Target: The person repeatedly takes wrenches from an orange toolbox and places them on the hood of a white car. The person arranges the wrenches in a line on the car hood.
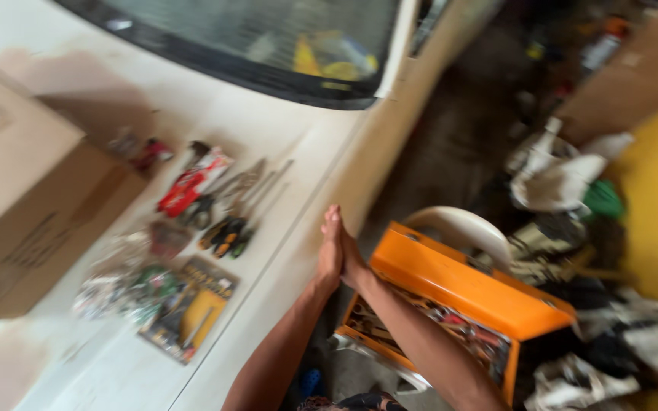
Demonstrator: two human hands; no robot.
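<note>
The left hand [330,247] and right hand [349,255] are pressed palm to palm, fingers straight, nothing gripped. Just beside them on the right an open orange toolbox [458,285] is seen, tools inside. Farther left, pliers [226,228] lie on the white car hood [283,144].

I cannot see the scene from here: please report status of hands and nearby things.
Left hand and right hand pressed palm to palm, holding nothing. Open orange toolbox just right. Pliers and packets on white car, untouched.

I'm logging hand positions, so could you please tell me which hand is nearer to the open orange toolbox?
The right hand, just beside the orange toolbox lid. The left hand is pressed against it on the far side, toward the car.
</note>
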